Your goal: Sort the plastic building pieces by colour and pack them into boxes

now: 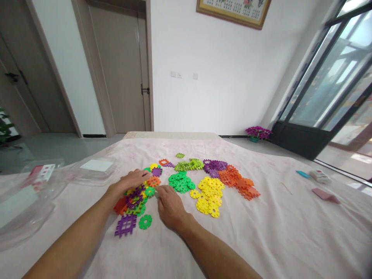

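Note:
My left hand (134,179) lies over a mixed heap of plastic snowflake-shaped and square-grid building pieces (136,199). Its fingers stretch towards an orange piece (154,181). Close by, at the heap's right edge, my right hand (171,205) has its fingers bent and pressed together; what they hold, if anything, is hidden. A green round piece (150,191) lies between the two hands. Nearer me are a purple square-grid piece (126,225) and another green round piece (145,221). A purple square (157,171) sits just beyond the left fingertips.
Separate piles of green (181,182), yellow (209,195), light green (190,165), purple (214,166) and orange pieces (232,178) lie on the pink cloth (261,232). Clear plastic containers (95,168) stand left. A blue item (303,174) and pink cloth scrap (325,195) lie right.

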Demonstrator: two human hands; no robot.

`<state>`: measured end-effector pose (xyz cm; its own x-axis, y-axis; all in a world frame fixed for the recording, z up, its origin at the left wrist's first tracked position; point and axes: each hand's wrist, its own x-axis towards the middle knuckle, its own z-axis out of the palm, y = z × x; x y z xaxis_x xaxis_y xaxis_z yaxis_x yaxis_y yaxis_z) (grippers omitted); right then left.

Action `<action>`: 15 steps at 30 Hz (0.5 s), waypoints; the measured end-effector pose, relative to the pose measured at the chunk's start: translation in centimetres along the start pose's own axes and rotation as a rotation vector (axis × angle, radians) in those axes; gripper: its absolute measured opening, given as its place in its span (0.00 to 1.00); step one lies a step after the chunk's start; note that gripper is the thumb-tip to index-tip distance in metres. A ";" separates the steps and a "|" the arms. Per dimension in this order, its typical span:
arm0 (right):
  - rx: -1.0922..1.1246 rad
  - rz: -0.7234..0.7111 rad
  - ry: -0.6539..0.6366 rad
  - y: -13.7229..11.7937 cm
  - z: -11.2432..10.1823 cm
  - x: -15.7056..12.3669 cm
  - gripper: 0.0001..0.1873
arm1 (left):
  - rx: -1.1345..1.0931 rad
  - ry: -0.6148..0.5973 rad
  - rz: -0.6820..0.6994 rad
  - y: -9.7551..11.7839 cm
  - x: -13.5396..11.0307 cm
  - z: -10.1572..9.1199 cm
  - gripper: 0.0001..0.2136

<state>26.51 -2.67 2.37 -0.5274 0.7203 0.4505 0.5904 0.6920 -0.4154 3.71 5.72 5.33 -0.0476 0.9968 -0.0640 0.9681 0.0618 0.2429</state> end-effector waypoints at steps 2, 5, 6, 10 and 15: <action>0.042 0.032 0.089 0.4 0.3 0.0 0.21 | 0.009 0.004 -0.015 0.6 0.3 -0.7 0.29; 0.080 0.037 0.180 0.9 0.7 0.0 0.24 | 0.032 0.050 -0.039 2.6 1.7 -1.2 0.29; 0.084 0.030 0.189 0.9 0.7 0.0 0.24 | 0.040 0.064 -0.035 3.5 2.2 -1.1 0.30; 0.068 0.016 0.167 0.9 0.5 0.0 0.27 | 0.067 0.031 -0.040 6.8 3.9 0.9 0.33; 0.041 0.008 0.163 1.0 0.3 -0.1 0.25 | 0.132 0.010 -0.023 8.2 3.2 2.5 0.25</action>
<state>26.95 -2.07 1.71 -0.4148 0.7109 0.5679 0.5669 0.6901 -0.4499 12.14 9.25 4.70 -0.0720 0.9957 -0.0578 0.9906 0.0781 0.1119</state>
